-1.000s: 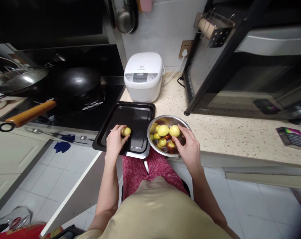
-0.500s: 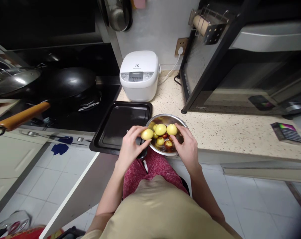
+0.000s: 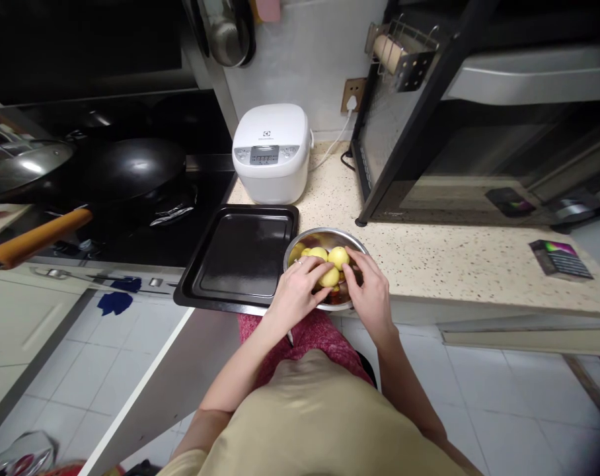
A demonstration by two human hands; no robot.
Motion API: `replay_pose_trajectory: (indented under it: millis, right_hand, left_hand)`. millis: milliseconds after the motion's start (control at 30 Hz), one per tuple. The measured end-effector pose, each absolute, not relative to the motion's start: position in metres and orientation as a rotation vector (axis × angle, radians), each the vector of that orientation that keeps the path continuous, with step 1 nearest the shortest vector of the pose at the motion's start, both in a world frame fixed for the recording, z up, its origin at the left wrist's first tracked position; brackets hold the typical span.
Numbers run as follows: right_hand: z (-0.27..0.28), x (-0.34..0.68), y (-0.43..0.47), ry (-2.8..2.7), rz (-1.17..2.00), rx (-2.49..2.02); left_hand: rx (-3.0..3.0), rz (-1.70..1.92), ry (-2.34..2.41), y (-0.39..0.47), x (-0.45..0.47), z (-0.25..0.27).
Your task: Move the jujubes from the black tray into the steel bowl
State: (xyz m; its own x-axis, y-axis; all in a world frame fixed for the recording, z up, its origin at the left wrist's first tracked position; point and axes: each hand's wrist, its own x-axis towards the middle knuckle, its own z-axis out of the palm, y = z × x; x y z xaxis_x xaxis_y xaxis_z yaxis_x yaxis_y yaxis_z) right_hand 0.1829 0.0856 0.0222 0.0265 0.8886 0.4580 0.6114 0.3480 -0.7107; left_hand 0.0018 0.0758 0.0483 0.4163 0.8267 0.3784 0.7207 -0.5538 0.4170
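A steel bowl (image 3: 293, 254) sits at the counter's front edge, with several round, smooth yellow fruits (image 3: 318, 253) inside; their exact kind is not clear. My left hand (image 3: 300, 287) has come over the bowl, its thumb and fingers closed around one yellow fruit (image 3: 328, 276). Just right of it, my right hand (image 3: 370, 284) pinches another yellow fruit (image 3: 338, 258) between thumb and fingertips. The two held fruits are close together above the bowl. My left hand covers much of the bowl's lower left and what lies there.
A black baking tray (image 3: 238, 258) lies left of the bowl. Behind them stands a white rice cooker (image 3: 271, 155). The wok (image 3: 131, 168) on the hob has a wooden handle (image 3: 37, 238) jutting out. At right are an oven (image 3: 478, 165) and a small dark box (image 3: 560, 259).
My left hand has moved right from the bowl's left rim to over its middle, carrying its yellow fruit. The right hand keeps its grip, nearly in place. The view has shifted slightly.
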Motion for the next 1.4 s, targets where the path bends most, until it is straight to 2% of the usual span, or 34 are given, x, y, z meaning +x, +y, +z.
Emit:
replay_pose_trajectory:
  millis: [833, 1100, 1400]
  right_hand:
    - [0.019, 0.185, 0.087, -1.647, 0.389, -1.352]
    - [0.022, 0.193, 0.084, -1.614, 0.231, -1.339]
    - [0.014, 0.22, 0.077, -1.524, 0.058, -1.395]
  left_hand:
    - [2.398, 0.895, 1.372, 0.063, -0.01, 0.052]
    - [2.375, 1.085, 1.403, 0.056, -0.028, 0.053]
    - [2.361, 1.272, 1.656, 0.056, -0.069, 0.055]
